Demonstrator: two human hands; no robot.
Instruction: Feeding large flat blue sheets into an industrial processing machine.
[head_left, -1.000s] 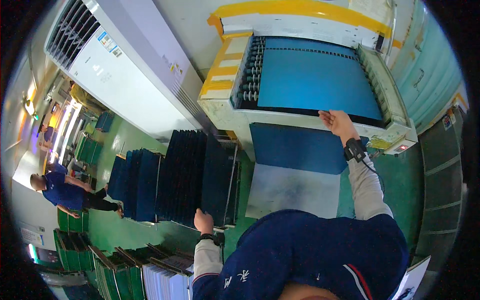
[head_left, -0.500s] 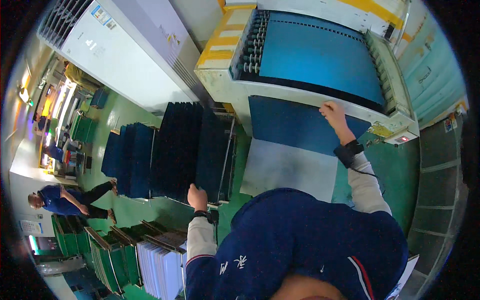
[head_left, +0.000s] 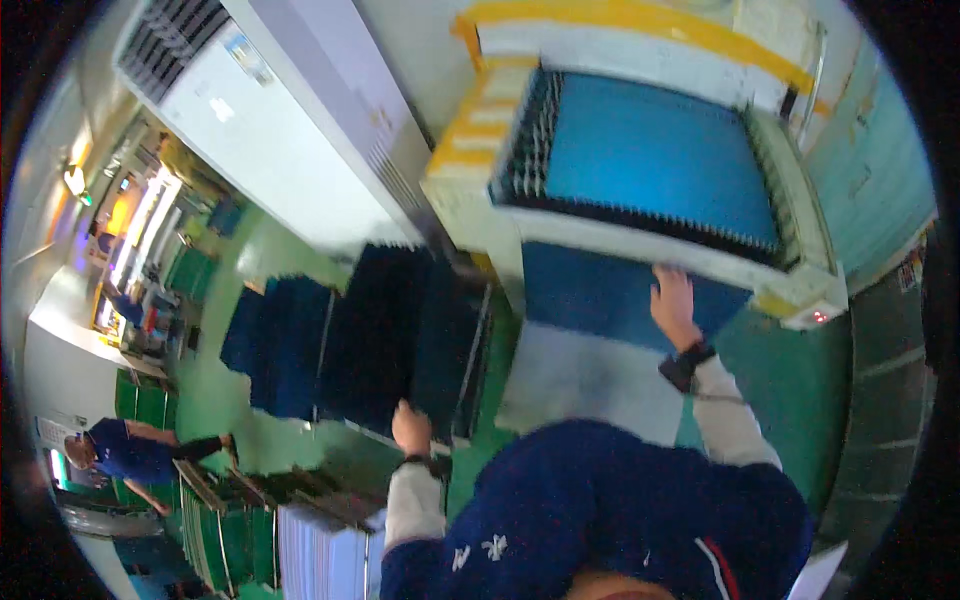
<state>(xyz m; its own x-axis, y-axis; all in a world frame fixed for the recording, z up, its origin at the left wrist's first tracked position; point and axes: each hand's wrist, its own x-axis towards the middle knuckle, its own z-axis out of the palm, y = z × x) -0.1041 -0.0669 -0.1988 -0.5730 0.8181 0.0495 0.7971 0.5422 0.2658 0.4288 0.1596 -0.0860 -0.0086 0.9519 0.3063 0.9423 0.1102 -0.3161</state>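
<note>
My right hand (head_left: 673, 303) is raised with its fingers stretched up, apparently empty, in front of a dark blue panel (head_left: 590, 292) that slants below the roller machine's front edge. I cannot tell whether the fingertips touch that panel. My left hand (head_left: 411, 428) is curled at the near edge of the dark panels (head_left: 375, 335) standing in a rack; what its fingers hold, if anything, is hidden. A bright blue sheet (head_left: 660, 150) lies flat on the rollers of the machine (head_left: 470, 195). Beneath the slanting panel shows a pale grey board (head_left: 590, 380).
A tall white cabinet (head_left: 270, 120) stands behind the rack. Green panels (head_left: 245, 545) and white panels (head_left: 325, 550) fill racks at lower left, where a person in dark blue (head_left: 135, 450) is walking. A grey slatted structure (head_left: 880, 410) borders the right side.
The view has shifted, so the machine and racks sit lower. My right hand has gone from curled near the machine's front edge to outstretched fingers. The person at left has moved.
</note>
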